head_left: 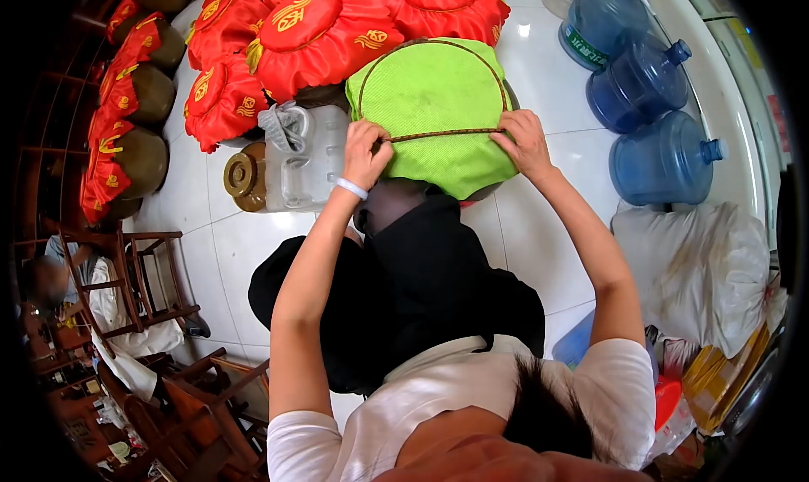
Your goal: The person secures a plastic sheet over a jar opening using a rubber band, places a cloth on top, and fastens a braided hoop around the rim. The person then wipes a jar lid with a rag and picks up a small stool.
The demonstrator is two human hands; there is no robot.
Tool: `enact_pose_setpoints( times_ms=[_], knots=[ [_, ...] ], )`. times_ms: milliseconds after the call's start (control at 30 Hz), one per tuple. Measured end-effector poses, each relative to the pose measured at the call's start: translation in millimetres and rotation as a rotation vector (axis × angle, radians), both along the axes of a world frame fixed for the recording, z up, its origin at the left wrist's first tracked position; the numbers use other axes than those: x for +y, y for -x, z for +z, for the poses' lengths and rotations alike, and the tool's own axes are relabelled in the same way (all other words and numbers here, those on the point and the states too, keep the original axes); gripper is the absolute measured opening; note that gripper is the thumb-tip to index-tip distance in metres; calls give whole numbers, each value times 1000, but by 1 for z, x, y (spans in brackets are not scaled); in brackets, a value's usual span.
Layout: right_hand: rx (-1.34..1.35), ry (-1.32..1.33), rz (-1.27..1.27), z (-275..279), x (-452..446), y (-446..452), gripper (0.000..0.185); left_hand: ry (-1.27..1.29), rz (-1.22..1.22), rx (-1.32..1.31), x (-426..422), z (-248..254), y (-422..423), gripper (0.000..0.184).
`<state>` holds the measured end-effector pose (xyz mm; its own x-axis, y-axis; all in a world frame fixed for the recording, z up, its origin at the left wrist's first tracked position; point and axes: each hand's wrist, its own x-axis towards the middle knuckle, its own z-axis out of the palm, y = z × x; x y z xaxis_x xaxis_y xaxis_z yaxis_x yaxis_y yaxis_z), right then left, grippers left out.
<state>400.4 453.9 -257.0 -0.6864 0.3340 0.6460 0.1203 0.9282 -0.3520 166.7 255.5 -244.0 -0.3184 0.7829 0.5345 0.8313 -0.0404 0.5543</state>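
Observation:
A bright green cloth (pixel 434 90) is draped over a round-topped vessel in front of me, its edges hanging down the sides. Around the top runs a thin brown braided cord (pixel 443 134), looped at the back and pulled straight across the front. My left hand (pixel 366 155), with a white band at the wrist, pinches the cord at the cloth's left edge. On the opposite side, my right hand (pixel 524 143) is closed on the cord's other end, its fingers resting against the cloth. The vessel beneath is mostly hidden by the fabric.
Jars under red cloth covers (pixel 324 40) crowd the back left. Beside my left arm stand a clear plastic jug (pixel 312 157) and a small brown lidded jar (pixel 244 177). Blue water bottles (pixel 661 157) line the right. Wooden chairs (pixel 156 271) and a seated person are at left.

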Motion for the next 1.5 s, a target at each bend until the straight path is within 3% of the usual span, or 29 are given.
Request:
enact_pose_setpoints(
  times_ms=[167, 267, 467, 533, 567, 633, 700, 833, 1000, 1167, 1233, 1300, 1333, 1367, 1433, 1500],
  knots=[
    [-109, 55, 17, 6, -2, -1, 25, 89, 6, 28, -2, 9, -5, 32],
    [-105, 42, -3, 5, -4, -1, 28, 99, 0, 14, 0, 4, -1, 37],
    [-103, 116, 53, -9, -3, -4, 24, 165, -20, -1, -3, 8, -2, 29],
    [-235, 16, 89, -40, -20, -23, 20, 109, -134, 73, -31, -47, 12, 24],
    [-166, 73, 129, -51, -36, -31, 19, 50, -245, 149, -42, -67, 17, 20],
    [-77, 120, 168, -61, -52, -37, 18, 34, -113, 0, -57, -72, 1, 14],
    [-236, 181, 88, -52, -56, -41, 20, 126, -66, -71, -56, -39, -11, 13],
    [-248, 168, -1, -7, -46, -46, 21, 158, -90, 82, -35, -11, -3, 12],
    [-209, 427, -173, 12, -20, -24, 19, 124, -45, 243, -11, 4, 9, 11],
    [-140, 323, -290, 15, -2, -1, 26, 200, 19, 270, -11, 10, 21, 11],
    [-71, 323, -341, 11, 4, 6, 30, 173, -7, 155, -14, 6, 25, 16],
    [-125, 524, -453, 0, 16, 12, 38, 20, 196, -116, -16, 3, 23, 27],
    [-135, 620, -418, -7, 25, 16, 33, -77, 235, -316, -12, -1, 24, 33],
    [-145, 631, -422, -14, 32, 18, 33, -63, 235, -323, -9, -5, 26, 33],
    [-205, 767, -335, -9, 37, 24, 27, 120, 324, -958, -6, -16, 34, 31],
    [-134, 794, -364, -10, 38, 32, 23, 148, 303, -920, 0, -22, 39, 27]
  ],
)
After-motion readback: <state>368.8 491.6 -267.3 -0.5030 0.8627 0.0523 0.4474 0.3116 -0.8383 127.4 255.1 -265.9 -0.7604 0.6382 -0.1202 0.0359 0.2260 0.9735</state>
